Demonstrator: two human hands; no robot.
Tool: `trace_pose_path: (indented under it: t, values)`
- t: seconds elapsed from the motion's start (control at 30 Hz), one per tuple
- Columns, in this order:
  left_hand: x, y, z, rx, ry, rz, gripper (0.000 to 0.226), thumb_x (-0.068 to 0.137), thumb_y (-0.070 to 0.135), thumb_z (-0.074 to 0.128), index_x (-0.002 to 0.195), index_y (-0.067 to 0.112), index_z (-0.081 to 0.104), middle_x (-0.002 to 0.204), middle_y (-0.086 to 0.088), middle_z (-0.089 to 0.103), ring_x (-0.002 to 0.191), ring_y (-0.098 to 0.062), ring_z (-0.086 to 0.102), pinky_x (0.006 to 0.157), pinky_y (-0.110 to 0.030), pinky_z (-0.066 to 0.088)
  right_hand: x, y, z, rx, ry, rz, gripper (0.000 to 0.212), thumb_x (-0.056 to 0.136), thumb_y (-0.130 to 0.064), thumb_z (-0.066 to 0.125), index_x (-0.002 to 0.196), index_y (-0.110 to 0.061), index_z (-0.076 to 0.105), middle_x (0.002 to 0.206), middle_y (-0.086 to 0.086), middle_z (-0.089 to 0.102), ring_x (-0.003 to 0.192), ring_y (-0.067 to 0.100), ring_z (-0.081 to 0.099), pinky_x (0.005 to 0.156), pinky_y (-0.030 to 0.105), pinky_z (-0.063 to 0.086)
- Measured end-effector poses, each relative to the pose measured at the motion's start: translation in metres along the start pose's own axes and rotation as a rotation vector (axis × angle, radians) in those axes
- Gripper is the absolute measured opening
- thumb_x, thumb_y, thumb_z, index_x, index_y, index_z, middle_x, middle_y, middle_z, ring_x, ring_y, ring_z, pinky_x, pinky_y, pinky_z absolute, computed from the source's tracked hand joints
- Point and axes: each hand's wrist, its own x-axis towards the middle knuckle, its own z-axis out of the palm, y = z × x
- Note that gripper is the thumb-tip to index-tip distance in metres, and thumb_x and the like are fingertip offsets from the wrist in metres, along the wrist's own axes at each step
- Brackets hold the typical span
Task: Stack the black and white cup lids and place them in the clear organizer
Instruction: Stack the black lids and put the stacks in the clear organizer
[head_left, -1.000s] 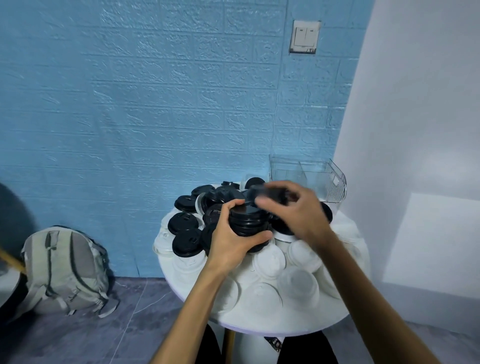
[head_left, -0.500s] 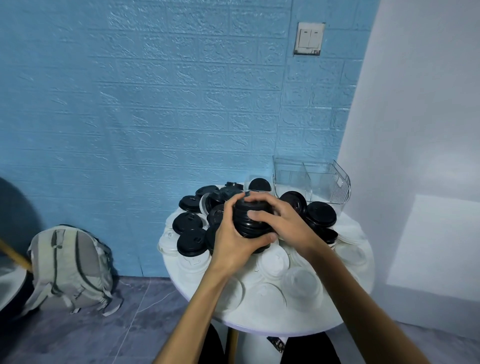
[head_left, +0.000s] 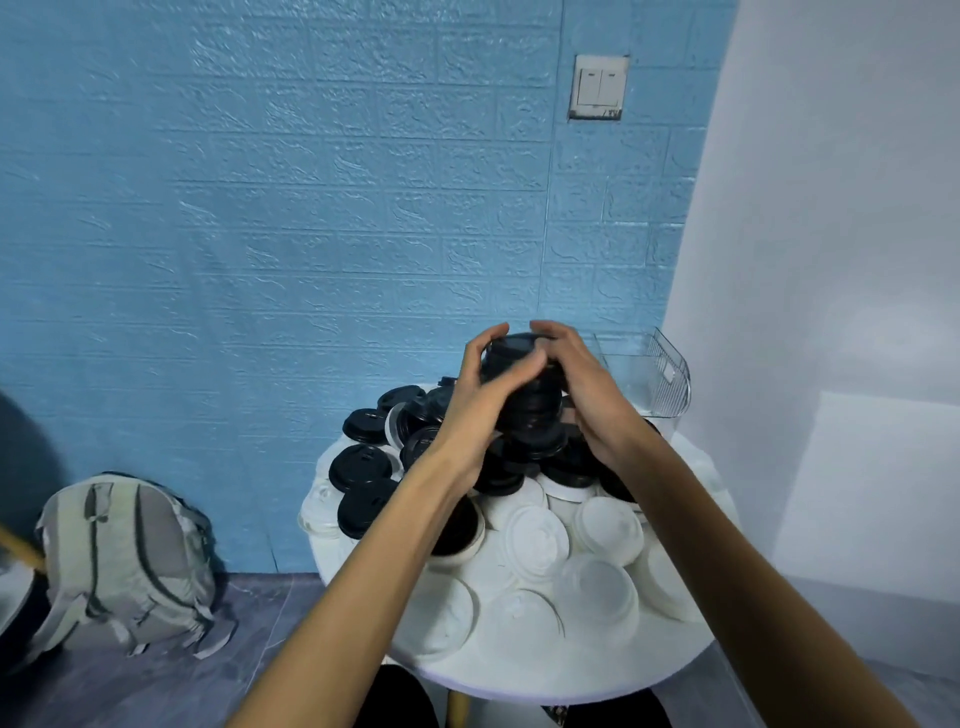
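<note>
Gripping black lid stack (head_left: 527, 395) w/ both hands: left hand (head_left: 480, 395) & right hand (head_left: 584, 395) fingers curling round it, raised just left of clear organizer (head_left: 652, 376).

Stack of black lids (head_left: 527, 400) held upright, tilted slightly, above loose black lids (head_left: 361, 462) heaped behind white lids (head_left: 535, 540) on the table; clear organizer (head_left: 647, 374) just right, upright.

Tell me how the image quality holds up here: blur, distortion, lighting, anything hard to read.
Head view: wide-angle bend curves the wall edge and stretches both forearms; the left hand and right hand are slightly soft around the black lid stack; the white lids wash out against the white table; the clear organizer shows faintly, mostly by its edges; lighting is soft and even.
</note>
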Motion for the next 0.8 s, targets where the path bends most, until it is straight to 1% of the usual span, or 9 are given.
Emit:
trace_pose_path:
  t: [0.07,0.17,0.23,0.33,0.4,0.5,0.57,0.63,0.8]
  values:
    - [0.029,0.004,0.011,-0.009,0.063,-0.015,0.039,0.085,0.045,0.079,0.121,0.04,0.063,0.12,0.002,0.072,0.109,-0.018,0.072,0.098,-0.051,0.057,0.018,-0.007,-0.005,0.008,0.075,-0.001,0.031,0.1,-0.035,0.055,0.13,-0.028,0.055,0.099,-0.009,0.07,0.089,0.001,0.069,0.081,0.029,0.055]
    - [0.075,0.005,0.027,0.056,0.113,-0.002,0.044,0.086,0.056,0.073,0.125,0.04,0.061,0.123,0.002,0.069,0.11,-0.017,0.07,0.095,-0.048,0.059,0.051,-0.016,-0.016,-0.036,0.165,0.002,0.036,0.096,-0.038,0.058,0.125,-0.017,0.062,0.11,-0.004,0.067,0.099,0.01,0.066,0.089,0.037,0.054]
    - [0.103,0.003,0.036,0.084,0.1,-0.009,0.051,0.088,0.056,0.07,0.134,0.038,0.055,0.126,0.001,0.067,0.11,-0.017,0.069,0.091,-0.042,0.06,0.073,-0.018,-0.025,-0.047,0.208,0.007,0.035,0.095,-0.039,0.059,0.122,-0.017,0.064,0.109,-0.004,0.068,0.1,0.011,0.066,0.089,0.038,0.055]
    - [0.145,0.001,0.046,0.153,0.103,-0.03,0.048,0.095,0.05,0.062,0.139,0.034,0.05,0.127,-0.001,0.063,0.108,-0.015,0.065,0.079,-0.028,0.054,0.108,-0.014,-0.039,-0.095,0.275,0.002,0.034,0.093,-0.043,0.057,0.121,-0.024,0.062,0.113,-0.005,0.067,0.103,0.012,0.065,0.093,0.04,0.055]
    - [0.171,-0.003,0.05,0.204,0.089,-0.047,0.046,0.096,0.05,0.06,0.138,0.035,0.049,0.128,-0.002,0.062,0.11,-0.017,0.063,0.083,-0.029,0.053,0.13,-0.01,-0.048,-0.106,0.297,0.013,0.035,0.091,-0.046,0.058,0.12,-0.025,0.062,0.112,-0.006,0.066,0.103,0.013,0.065,0.092,0.041,0.056]
    - [0.211,-0.012,0.055,0.223,0.076,-0.099,0.061,0.08,0.064,0.066,0.129,0.034,0.048,0.126,-0.005,0.065,0.112,-0.022,0.066,0.099,-0.042,0.055,0.163,-0.007,-0.064,-0.098,0.302,0.009,0.031,0.091,-0.042,0.061,0.116,-0.025,0.063,0.109,-0.007,0.066,0.099,0.014,0.065,0.087,0.039,0.056]
    - [0.241,-0.024,0.055,0.225,0.105,-0.145,0.083,0.06,0.075,0.066,0.126,0.025,0.053,0.12,-0.008,0.069,0.107,-0.023,0.069,0.097,-0.045,0.057,0.184,-0.003,-0.073,-0.108,0.311,0.004,0.026,0.091,-0.04,0.063,0.112,-0.026,0.064,0.11,-0.006,0.067,0.098,0.012,0.064,0.087,0.038,0.055]
    - [0.269,-0.036,0.058,0.245,0.094,-0.165,0.092,0.055,0.078,0.063,0.125,0.017,0.061,0.114,-0.009,0.073,0.102,-0.023,0.072,0.095,-0.044,0.059,0.205,0.002,-0.084,-0.133,0.324,0.006,0.031,0.089,-0.042,0.065,0.115,-0.026,0.065,0.111,-0.005,0.067,0.098,0.01,0.064,0.09,0.039,0.055]
    - [0.298,-0.052,0.064,0.275,0.045,-0.17,0.05,0.091,0.059,0.064,0.111,0.013,0.067,0.111,-0.013,0.074,0.101,-0.025,0.072,0.096,-0.042,0.057,0.241,0.026,-0.105,-0.107,0.365,0.041,0.038,0.083,-0.046,0.071,0.115,-0.026,0.067,0.113,-0.003,0.069,0.101,0.014,0.066,0.089,0.039,0.057]
